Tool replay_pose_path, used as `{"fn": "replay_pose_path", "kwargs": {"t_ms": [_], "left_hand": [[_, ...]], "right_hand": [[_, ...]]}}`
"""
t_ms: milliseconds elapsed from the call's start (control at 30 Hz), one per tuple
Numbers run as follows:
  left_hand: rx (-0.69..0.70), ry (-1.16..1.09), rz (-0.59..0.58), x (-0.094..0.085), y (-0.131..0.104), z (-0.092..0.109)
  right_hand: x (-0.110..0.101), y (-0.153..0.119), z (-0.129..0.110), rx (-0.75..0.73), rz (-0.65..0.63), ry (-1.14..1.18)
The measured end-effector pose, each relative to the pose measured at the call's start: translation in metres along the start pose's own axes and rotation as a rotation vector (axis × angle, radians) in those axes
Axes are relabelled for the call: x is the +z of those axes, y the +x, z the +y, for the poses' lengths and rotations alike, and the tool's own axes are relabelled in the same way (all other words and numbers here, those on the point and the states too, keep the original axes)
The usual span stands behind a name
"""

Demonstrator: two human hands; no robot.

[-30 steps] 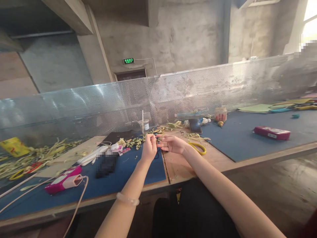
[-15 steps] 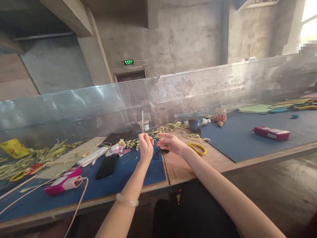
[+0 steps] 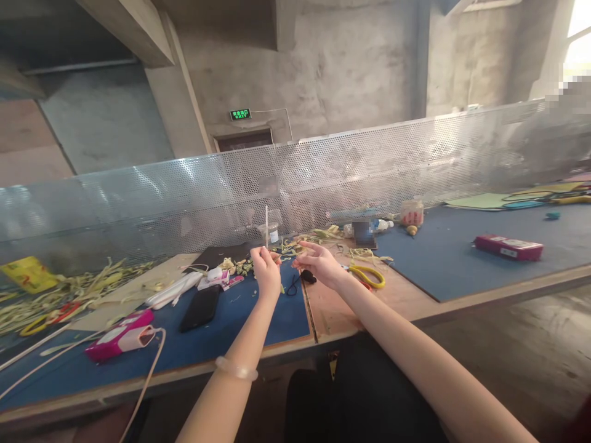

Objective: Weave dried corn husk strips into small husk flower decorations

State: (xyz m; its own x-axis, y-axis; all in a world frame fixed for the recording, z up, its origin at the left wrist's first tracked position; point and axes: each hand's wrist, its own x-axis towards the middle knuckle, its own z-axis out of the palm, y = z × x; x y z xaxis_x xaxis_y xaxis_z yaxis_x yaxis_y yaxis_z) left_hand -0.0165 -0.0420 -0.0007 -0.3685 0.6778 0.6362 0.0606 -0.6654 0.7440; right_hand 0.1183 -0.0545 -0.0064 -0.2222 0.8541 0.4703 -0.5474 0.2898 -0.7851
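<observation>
My left hand [image 3: 266, 271] is raised over the table's middle, its fingers closed in a pinch; what sits in them is too small to name. Just to its right, my right hand [image 3: 319, 263] has thumb and fingertips brought together, the upper fingers stretched out. Whatever it pinches I cannot make out. A narrow gap separates the hands. Beneath them lies a small black object [image 3: 308, 277] with a thin cord. Pale dried strips [image 3: 323, 235] are scattered behind the hands. Close to my right wrist are yellow-handled scissors [image 3: 369, 277].
A black phone [image 3: 200, 307] and a magenta box [image 3: 117, 337] with a cable lie left. Behind the hands stands a plastic cup [image 3: 273, 234] with a straw. A jar [image 3: 412, 213] and another magenta box [image 3: 508, 247] are right. A perforated metal screen [image 3: 360, 166] runs along the back.
My hands have drawn slightly apart: the left moved a little left, the right slightly right. More of the black object and the scissors now shows.
</observation>
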Motion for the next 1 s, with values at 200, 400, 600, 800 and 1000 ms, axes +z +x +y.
{"fn": "replay_pose_path", "kwargs": {"t_ms": [200, 400, 600, 800, 1000], "left_hand": [[-0.074, -0.138, -0.046, 0.004, -0.001, 0.007], [-0.221, -0.305, -0.104, 0.018, -0.005, 0.027], [-0.458, -0.322, -0.317, 0.024, -0.018, 0.059], [-0.46, -0.255, -0.397, 0.021, -0.024, 0.071], [-0.394, -0.181, -0.451, 0.023, -0.032, 0.063]], "right_hand": [[0.003, 0.001, -0.002, -0.084, 0.001, -0.02], [0.003, -0.011, -0.02, -0.236, 0.033, -0.275], [0.01, -0.03, -0.035, -0.62, 0.046, -0.885], [0.007, -0.024, -0.05, -0.759, -0.099, -1.2], [0.005, -0.03, -0.05, -0.791, -0.122, -1.176]]}}
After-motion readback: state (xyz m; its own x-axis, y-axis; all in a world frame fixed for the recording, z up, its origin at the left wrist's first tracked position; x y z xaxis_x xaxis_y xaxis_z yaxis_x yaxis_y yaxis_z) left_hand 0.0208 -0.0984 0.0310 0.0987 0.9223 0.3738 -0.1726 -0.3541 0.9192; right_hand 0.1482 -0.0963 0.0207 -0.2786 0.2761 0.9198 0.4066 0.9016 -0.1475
